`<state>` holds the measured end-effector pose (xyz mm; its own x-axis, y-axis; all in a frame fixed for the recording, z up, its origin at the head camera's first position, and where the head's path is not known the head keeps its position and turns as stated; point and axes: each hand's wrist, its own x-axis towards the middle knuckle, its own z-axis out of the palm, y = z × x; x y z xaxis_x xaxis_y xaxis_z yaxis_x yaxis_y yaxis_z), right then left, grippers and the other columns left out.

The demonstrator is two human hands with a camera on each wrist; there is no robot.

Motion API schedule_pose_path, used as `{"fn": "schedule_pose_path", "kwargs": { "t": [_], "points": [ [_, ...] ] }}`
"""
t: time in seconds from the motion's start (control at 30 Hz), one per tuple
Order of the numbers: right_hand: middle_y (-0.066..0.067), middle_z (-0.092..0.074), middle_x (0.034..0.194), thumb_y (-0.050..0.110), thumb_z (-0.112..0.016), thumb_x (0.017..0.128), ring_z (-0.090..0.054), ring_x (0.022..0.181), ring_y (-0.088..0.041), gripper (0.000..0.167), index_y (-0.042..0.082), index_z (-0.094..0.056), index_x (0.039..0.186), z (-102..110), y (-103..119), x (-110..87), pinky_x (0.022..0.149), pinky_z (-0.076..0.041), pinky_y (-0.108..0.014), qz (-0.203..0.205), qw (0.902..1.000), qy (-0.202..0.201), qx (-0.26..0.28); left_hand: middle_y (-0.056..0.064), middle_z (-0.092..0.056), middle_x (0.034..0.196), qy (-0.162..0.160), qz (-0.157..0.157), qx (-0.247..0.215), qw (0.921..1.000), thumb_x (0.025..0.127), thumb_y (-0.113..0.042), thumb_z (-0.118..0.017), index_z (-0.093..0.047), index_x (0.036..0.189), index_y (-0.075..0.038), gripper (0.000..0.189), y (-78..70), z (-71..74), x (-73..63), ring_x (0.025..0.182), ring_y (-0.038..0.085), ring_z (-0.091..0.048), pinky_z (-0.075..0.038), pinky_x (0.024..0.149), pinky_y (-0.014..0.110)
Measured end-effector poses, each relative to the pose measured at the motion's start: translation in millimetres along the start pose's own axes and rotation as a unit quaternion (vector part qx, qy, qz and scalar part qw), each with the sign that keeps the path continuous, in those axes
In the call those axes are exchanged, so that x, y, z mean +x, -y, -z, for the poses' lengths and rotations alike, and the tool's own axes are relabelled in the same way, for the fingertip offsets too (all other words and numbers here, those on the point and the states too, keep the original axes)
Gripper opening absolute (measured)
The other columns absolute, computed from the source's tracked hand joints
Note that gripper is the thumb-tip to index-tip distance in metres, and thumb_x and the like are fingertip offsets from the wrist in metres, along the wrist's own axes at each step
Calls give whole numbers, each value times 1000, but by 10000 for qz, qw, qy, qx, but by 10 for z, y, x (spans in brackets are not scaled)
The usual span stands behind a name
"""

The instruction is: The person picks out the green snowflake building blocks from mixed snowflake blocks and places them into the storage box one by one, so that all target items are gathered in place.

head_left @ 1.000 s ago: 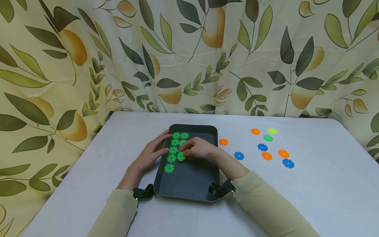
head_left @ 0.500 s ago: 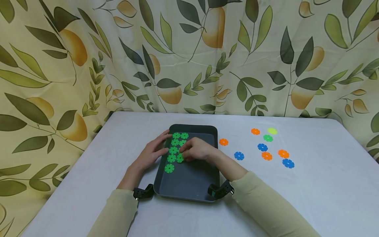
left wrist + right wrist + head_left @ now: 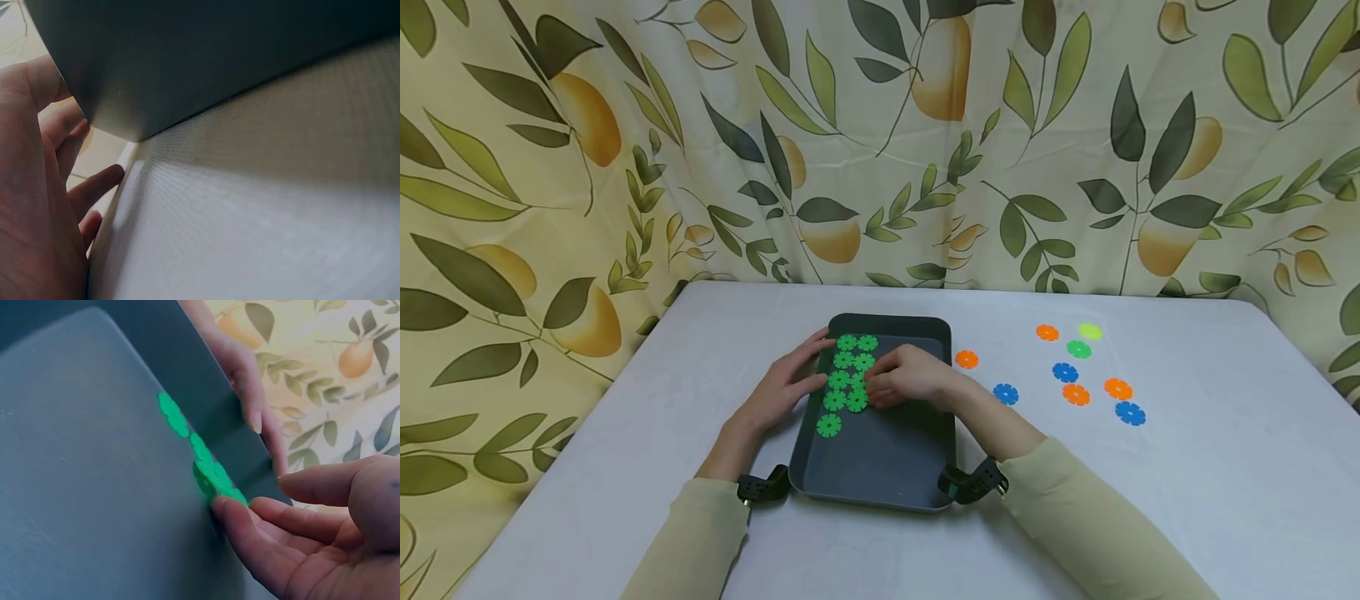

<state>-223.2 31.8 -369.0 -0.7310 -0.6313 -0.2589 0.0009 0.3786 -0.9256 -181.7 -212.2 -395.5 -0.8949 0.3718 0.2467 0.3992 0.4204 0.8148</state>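
Several green notched plastic discs [image 3: 829, 426] lie in two columns along the left side of a dark grey tray [image 3: 880, 467]. The left column reaches one disc lower than the right. My left hand [image 3: 782, 383] rests at the tray's left rim, thumb and index fingertips on it; in the left wrist view some fingers stay outside the wall. Over the tray, my right hand [image 3: 910, 377] has its fingertips at the right column's edge. The right wrist view shows fingertips [image 3: 226, 506] touching the green discs [image 3: 212, 478], the thumb apart from them.
Right of the tray, loose discs lie on the white table [image 3: 1210, 483]: orange [image 3: 967, 359], blue [image 3: 1006, 394], a green one [image 3: 1078, 349], a yellow one [image 3: 1090, 332] and more orange and blue. A leaf-patterned curtain [image 3: 880, 167] hangs behind the table.
My right hand has shifted slightly right, uncovering more of the right column. The lowest disc there moved a little left and down early on, then stayed. My left hand has not moved.
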Motion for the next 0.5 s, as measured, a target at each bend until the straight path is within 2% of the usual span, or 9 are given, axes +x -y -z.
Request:
{"fn": "schedule_pose_path", "kwargs": {
  "t": [0.23, 0.5],
  "points": [
    [-23, -72, 106, 6, -60, 100, -72, 95, -31, 34, -16, -60, 126, 25, -18, -38, 84, -58, -37, -70, 9995, 73, 290, 24, -28, 160, -4, -43, 34, 10000, 98, 2, -56, -44, 145, 9, 49, 20, -4, 3, 149, 39, -21, -15, 119, 57],
    [-24, -70, 110, 6, -61, 100, -71, 97, -30, 36, -16, -58, 129, 57, -62, -45, 85, -58, -36, -84, 9976, 190, 654, 24, -28, 161, -15, -37, 15, 10000, 98, 2, -56, -45, 145, 8, 49, 6, -7, -1, 149, 39, -21, -15, 118, 58]
  ]
}}
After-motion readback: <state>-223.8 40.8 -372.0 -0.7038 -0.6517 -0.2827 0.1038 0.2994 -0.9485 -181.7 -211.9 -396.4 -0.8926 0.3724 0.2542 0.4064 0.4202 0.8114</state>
